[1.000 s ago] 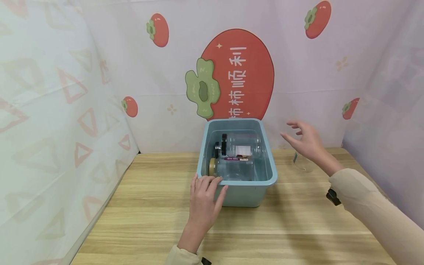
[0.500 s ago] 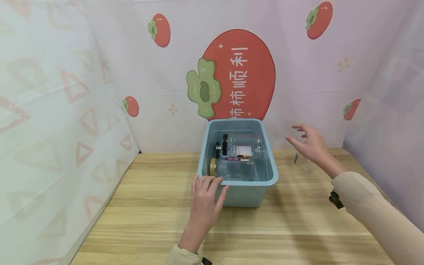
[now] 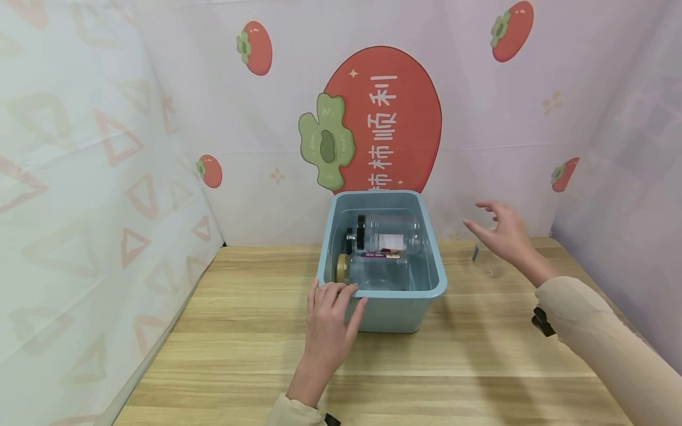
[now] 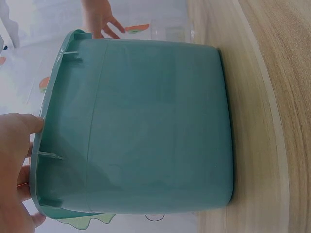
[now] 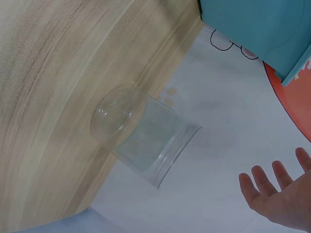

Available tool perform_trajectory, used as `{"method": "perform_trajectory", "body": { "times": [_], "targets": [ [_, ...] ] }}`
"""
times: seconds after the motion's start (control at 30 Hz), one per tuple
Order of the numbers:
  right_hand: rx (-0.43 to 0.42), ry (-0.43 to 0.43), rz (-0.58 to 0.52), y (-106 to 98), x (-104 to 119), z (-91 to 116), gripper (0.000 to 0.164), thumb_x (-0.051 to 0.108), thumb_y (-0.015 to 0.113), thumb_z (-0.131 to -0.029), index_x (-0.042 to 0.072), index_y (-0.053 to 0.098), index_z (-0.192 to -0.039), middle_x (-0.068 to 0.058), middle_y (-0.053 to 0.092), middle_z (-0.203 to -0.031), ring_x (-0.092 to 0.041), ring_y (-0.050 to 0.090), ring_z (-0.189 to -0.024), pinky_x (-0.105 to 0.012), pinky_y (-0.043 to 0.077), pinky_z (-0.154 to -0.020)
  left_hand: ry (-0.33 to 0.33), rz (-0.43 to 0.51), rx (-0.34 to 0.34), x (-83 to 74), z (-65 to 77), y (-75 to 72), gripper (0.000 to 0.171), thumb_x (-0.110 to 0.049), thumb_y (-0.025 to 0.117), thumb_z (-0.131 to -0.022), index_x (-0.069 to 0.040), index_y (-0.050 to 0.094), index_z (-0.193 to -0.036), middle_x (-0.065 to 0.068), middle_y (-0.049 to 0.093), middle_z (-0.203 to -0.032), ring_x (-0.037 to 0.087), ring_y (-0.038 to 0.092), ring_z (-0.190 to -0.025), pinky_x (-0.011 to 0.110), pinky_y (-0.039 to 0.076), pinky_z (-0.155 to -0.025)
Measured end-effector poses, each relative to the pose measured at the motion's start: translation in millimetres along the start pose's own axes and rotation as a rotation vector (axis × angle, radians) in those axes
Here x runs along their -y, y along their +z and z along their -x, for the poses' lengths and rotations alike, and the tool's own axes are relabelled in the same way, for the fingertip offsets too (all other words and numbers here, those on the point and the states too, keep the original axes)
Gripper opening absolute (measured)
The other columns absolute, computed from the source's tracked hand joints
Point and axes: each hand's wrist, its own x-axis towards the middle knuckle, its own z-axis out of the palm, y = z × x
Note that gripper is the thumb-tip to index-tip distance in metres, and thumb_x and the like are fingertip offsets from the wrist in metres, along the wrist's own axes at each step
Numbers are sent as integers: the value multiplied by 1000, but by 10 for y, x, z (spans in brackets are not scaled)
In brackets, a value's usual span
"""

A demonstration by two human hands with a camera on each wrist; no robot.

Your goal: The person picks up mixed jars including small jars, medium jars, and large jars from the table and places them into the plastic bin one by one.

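Note:
A blue plastic bin (image 3: 391, 313) stands on the table, holding several clear jars on their sides. One jar (image 3: 394, 228) has a black lid and a white label; the nearer jar (image 3: 378, 273) has a tan lid. My left hand (image 3: 327, 322) holds the near left part of the bin's rim, fingers hooked over it and thumb outside, as the left wrist view shows. My right hand (image 3: 503, 231) hovers with fingers spread and nothing in them. Just below it, a clear lidless jar (image 5: 146, 136) stands upright on the table, partly covered by the hand in the head view.
The wooden table (image 3: 240, 331) meets a white printed cloth (image 3: 256, 130) at the back. More cloth hangs along the left side (image 3: 96, 236) and the right side (image 3: 629, 195). Among the jars lies a purple-labelled item (image 3: 379, 255).
My right hand has drifted a little to the right and down, closer over the lidless jar. The left hand and the bin have stayed in place.

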Motion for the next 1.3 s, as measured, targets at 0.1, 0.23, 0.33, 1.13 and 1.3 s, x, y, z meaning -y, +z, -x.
{"method": "perform_trajectory", "body": {
  "times": [0.1, 0.23, 0.33, 1.13, 1.3],
  "targets": [
    [0, 9, -1, 1, -24, 6, 55, 22, 70, -102, -11, 53, -142, -40, 52, -141, -62, 52, -122, -75, 45, -99, -1, 0, -1, 0, -2, -2, 25, -20, 82, -92, -5, 76, -111, 8, 70, -105, 27, 63, -106, 67, 45, -110],
    [3, 23, 3, 5, -71, 14, 57, 22, 70, -102, -12, 51, -143, -41, 51, -142, -60, 50, -124, -75, 45, -100, 0, -1, -2, -2, -3, -8, 25, -20, 82, -92, -5, 76, -111, 8, 70, -105, 27, 63, -106, 67, 45, -110],
    [3, 28, 6, 9, -104, 23, 58, 22, 70, -102, -13, 51, -143, -41, 50, -142, -59, 49, -126, -74, 44, -100, -2, -2, 0, -4, -4, -12, 25, -20, 82, -92, -5, 76, -111, 8, 70, -106, 27, 63, -107, 67, 45, -110],
    [48, 134, 45, 17, -406, 130, 71, 32, 68, -103, -14, 41, -149, -45, 39, -149, -65, 33, -137, -79, 32, -108, 4, -1, -5, -15, -4, -23, 26, -19, 83, -90, -5, 76, -110, 8, 70, -105, 27, 63, -106, 67, 44, -110],
    [54, 147, 54, 22, -477, 165, 72, 29, 69, -102, -15, 39, -150, -46, 38, -148, -66, 32, -137, -79, 31, -108, 2, -3, -4, -16, 1, -24, 26, -19, 83, -90, -5, 76, -110, 8, 70, -105, 26, 63, -105, 66, 45, -109]
  ]
}}
